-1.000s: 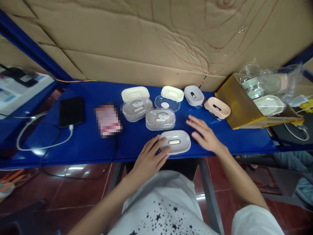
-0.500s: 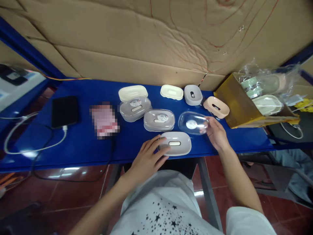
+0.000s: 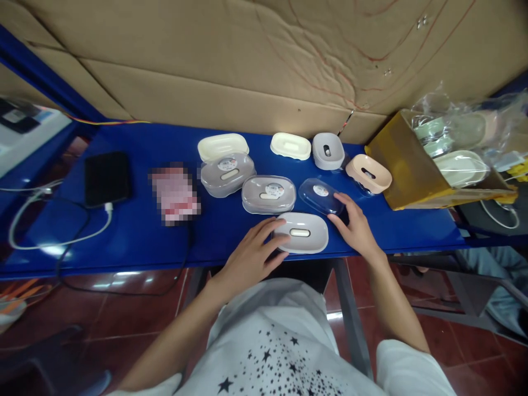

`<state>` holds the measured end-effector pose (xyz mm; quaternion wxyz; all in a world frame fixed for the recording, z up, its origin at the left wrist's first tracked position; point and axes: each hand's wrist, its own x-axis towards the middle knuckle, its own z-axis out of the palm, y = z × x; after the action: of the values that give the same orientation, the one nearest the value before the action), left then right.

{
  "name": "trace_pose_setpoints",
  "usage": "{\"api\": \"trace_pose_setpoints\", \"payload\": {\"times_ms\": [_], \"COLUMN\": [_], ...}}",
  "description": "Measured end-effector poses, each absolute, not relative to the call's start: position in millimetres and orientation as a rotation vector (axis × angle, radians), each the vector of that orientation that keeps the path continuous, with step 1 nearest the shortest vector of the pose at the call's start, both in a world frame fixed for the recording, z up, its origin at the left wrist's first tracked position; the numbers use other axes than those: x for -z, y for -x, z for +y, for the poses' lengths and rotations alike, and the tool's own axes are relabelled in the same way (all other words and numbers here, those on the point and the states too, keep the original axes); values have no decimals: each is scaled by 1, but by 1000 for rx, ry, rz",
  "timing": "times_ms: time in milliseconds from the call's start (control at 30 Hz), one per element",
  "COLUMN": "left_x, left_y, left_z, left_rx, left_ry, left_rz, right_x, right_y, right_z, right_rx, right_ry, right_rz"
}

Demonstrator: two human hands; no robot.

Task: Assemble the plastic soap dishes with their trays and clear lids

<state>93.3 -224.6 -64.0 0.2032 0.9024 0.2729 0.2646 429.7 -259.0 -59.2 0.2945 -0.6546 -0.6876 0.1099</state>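
A grey oval soap dish [image 3: 310, 241] with a white-filled slot lies at the table's front edge. My left hand [image 3: 258, 250] curves around its left end, fingertips over the rim and thumb near the front side. Behind the dish, a clear plastic lid [image 3: 315, 195] with a round white label lies on the blue table. My right hand [image 3: 355, 226] is at the lid's right end, thumb and fingers apart, a fingertip at its edge. Left of the lid stands a grey soap dish with its clear lid on [image 3: 256, 198]; another lidded grey dish [image 3: 220, 184] is farther left.
Cream dishes [image 3: 223, 144], a small grey dish [image 3: 328, 157] and a peach dish [image 3: 369, 170] stand along the back. A cardboard box [image 3: 396, 165] with bagged dishes is at right. A black device [image 3: 107, 179] with a white cable and a blurred pink item [image 3: 175, 192] are at left.
My right hand has lowered the clear lid onto the table behind the grey dish and loosened its fingers. My left hand has stayed at the dish's left end.
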Motion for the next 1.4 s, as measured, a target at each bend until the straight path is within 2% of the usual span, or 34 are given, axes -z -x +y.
{"api": "trace_pose_setpoints", "payload": {"times_ms": [100,200,633,833,1400], "left_x": [66,69,72,77,82], "left_y": [-95,-96,-93,-95,-95], "left_z": [-225,-225,-226,-224,-224], "left_rx": [-790,-885,-718,-814,-848], "left_ry": [-2416,-2326,-2527,-2572,-2481], "left_rz": [816,863,900,837,917], "right_x": [51,44,65,68,61], "right_y": [-422,-410,-387,-386,-379], "right_z": [-275,-294,-305,-310,-309], "right_rx": [-496,-554,-292,-85,-144], "right_ry": [1552,1468,1312,1335,1326], "right_rz": [-1937,-2056,-2101,-2226,-2230]}}
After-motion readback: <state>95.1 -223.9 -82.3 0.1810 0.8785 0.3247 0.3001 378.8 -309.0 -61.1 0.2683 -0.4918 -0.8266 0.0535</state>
